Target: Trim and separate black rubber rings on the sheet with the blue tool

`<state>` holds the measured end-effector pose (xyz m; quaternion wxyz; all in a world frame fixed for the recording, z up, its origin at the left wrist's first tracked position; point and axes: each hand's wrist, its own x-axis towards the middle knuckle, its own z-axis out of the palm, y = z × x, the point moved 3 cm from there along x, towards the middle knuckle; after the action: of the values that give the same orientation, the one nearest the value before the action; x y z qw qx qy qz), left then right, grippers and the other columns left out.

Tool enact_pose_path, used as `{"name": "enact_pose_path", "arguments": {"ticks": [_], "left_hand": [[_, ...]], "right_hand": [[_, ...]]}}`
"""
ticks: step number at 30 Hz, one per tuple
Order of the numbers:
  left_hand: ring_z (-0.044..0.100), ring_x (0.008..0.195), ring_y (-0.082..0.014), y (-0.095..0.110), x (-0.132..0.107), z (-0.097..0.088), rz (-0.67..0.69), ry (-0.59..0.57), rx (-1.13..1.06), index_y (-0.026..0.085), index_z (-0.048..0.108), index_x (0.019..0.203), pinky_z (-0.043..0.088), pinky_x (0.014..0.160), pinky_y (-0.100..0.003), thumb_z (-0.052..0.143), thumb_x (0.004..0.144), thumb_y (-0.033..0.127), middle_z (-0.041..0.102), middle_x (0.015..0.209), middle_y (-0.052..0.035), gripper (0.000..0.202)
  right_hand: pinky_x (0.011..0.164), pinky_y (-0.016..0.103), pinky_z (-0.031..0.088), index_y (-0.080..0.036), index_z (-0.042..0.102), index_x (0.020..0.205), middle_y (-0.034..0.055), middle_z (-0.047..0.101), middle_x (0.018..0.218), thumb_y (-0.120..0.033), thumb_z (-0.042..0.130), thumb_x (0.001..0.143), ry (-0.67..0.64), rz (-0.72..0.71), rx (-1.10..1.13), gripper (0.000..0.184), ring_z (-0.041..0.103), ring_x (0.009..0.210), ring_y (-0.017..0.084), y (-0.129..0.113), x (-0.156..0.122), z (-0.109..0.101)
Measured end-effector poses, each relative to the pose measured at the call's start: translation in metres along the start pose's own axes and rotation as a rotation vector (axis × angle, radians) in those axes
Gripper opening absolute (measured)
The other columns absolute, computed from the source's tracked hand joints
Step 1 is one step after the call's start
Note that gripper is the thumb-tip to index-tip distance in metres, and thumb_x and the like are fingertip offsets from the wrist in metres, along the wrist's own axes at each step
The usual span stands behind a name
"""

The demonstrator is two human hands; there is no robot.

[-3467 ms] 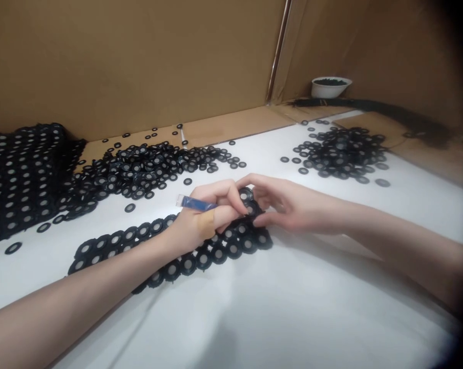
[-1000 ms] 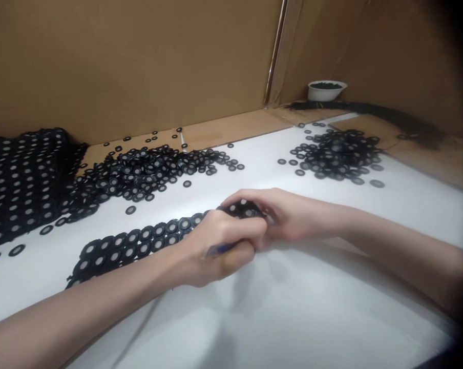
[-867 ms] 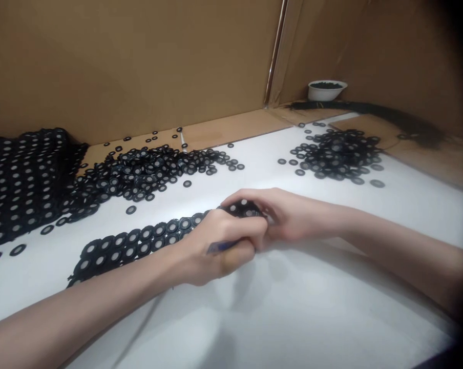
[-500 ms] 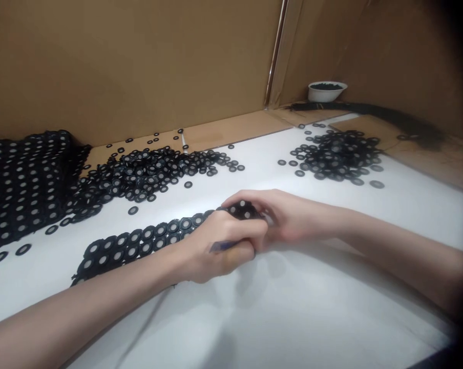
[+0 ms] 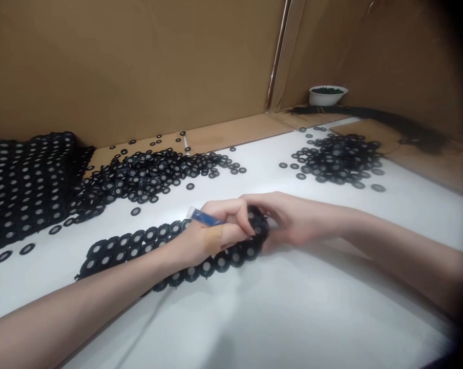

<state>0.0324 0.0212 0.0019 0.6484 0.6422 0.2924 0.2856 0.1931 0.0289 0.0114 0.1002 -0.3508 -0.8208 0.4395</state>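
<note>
A strip of linked black rings with pale centres (image 5: 206, 266) lies across the white table. My right hand (image 5: 289, 218) is closed around its right end, fingertips partly hidden behind the rings. My left hand (image 5: 222, 225) rests over the strip, thumb and fingers pinched at the rings beside the right hand. From its grip sticks a blue handle with a whitish end (image 5: 204, 216); the working tip is hidden, so the kind of tool cannot be made out. A tan patch of tape (image 5: 213, 238) is on the left thumb.
Loose black rings form one heap (image 5: 150, 171) at the back left and another (image 5: 339, 156) at the right. A larger sheet of joined rings (image 5: 27, 184) lies far left. A white bowl of dark bits (image 5: 327, 96) and dark strands (image 5: 388, 120) sit by the cardboard wall (image 5: 139, 66).
My left hand has turned and shifted slightly up and left, so the blue handle now points up-left. More of the strip's near row shows below it. My right hand stays nearly in place.
</note>
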Motion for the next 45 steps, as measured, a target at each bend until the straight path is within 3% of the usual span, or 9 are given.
{"name": "enact_pose_path", "arguments": {"ticks": [7, 12, 18, 24, 27, 34, 45], "left_hand": [[0.044, 0.053, -0.0015, 0.003, 0.004, -0.012, 0.188, 0.015, -0.013, 0.012, 0.063, 0.061, 0.032, 0.052, -0.014, 0.065, 0.07, 0.009, 0.055, 0.055, 0.0052, 0.01], [0.041, 0.046, -0.0026, -0.002, 0.01, -0.029, 0.205, 0.159, 0.078, 0.013, 0.062, 0.058, 0.027, 0.045, -0.017, 0.064, 0.063, 0.008, 0.052, 0.05, 0.0053, 0.007], [0.044, 0.046, -0.0048, -0.005, 0.012, -0.031, 0.181, 0.226, 0.098, 0.013, 0.06, 0.06, 0.03, 0.045, -0.018, 0.062, 0.064, 0.013, 0.052, 0.051, 0.0045, 0.005], [0.046, 0.048, -0.005, -0.004, 0.013, -0.031, 0.194, 0.3, 0.149, 0.013, 0.059, 0.061, 0.029, 0.045, -0.019, 0.061, 0.067, 0.013, 0.054, 0.054, 0.0047, 0.007], [0.046, 0.049, -0.0056, -0.004, 0.012, -0.031, 0.198, 0.328, 0.186, 0.014, 0.058, 0.06, 0.029, 0.046, -0.019, 0.06, 0.068, 0.013, 0.053, 0.053, 0.0046, 0.008], [0.046, 0.054, -0.0065, 0.0, 0.006, -0.029, 0.239, 0.352, 0.304, 0.014, 0.057, 0.061, 0.033, 0.053, -0.021, 0.057, 0.072, 0.012, 0.053, 0.055, 0.0048, 0.011], [0.045, 0.058, -0.0089, -0.003, 0.006, -0.029, 0.231, 0.338, 0.417, 0.015, 0.057, 0.064, 0.034, 0.058, -0.023, 0.054, 0.076, 0.017, 0.051, 0.056, 0.0039, 0.012]], "right_hand": [[0.079, 0.025, 0.047, -0.023, 0.05, 0.128, 0.0038, 0.057, 0.114, -0.027, 0.078, 0.064, -0.026, -0.033, -0.035, 0.07, 0.055, 0.095, 0.016, 0.005, 0.0, -0.004], [0.087, 0.028, 0.047, -0.024, 0.036, 0.144, 0.0073, 0.05, 0.126, -0.041, 0.078, 0.066, -0.038, -0.096, -0.017, 0.09, 0.054, 0.103, 0.017, 0.005, -0.001, -0.009], [0.082, 0.029, 0.046, -0.022, 0.045, 0.139, 0.0069, 0.06, 0.11, -0.042, 0.066, 0.08, 0.149, -0.03, -0.034, 0.065, 0.056, 0.095, 0.017, 0.007, 0.007, -0.002], [0.086, 0.03, 0.044, -0.019, 0.056, 0.126, 0.0055, 0.057, 0.127, -0.033, 0.055, 0.086, 0.352, -0.007, -0.014, 0.042, 0.056, 0.103, 0.017, 0.014, 0.016, 0.009], [0.087, 0.031, 0.043, -0.017, 0.061, 0.119, 0.0054, 0.06, 0.124, -0.028, 0.058, 0.084, 0.377, 0.022, -0.008, 0.037, 0.057, 0.104, 0.017, 0.013, 0.017, 0.009], [0.075, 0.028, 0.043, -0.013, 0.066, 0.092, 0.0038, 0.067, 0.091, -0.02, 0.06, 0.079, 0.384, 0.09, 0.084, 0.016, 0.058, 0.081, 0.014, 0.011, 0.017, 0.01], [0.074, 0.027, 0.04, -0.014, 0.061, 0.083, 0.003, 0.063, 0.088, -0.021, 0.06, 0.078, 0.415, 0.044, 0.016, 0.009, 0.054, 0.081, 0.013, 0.011, 0.017, 0.009]]}}
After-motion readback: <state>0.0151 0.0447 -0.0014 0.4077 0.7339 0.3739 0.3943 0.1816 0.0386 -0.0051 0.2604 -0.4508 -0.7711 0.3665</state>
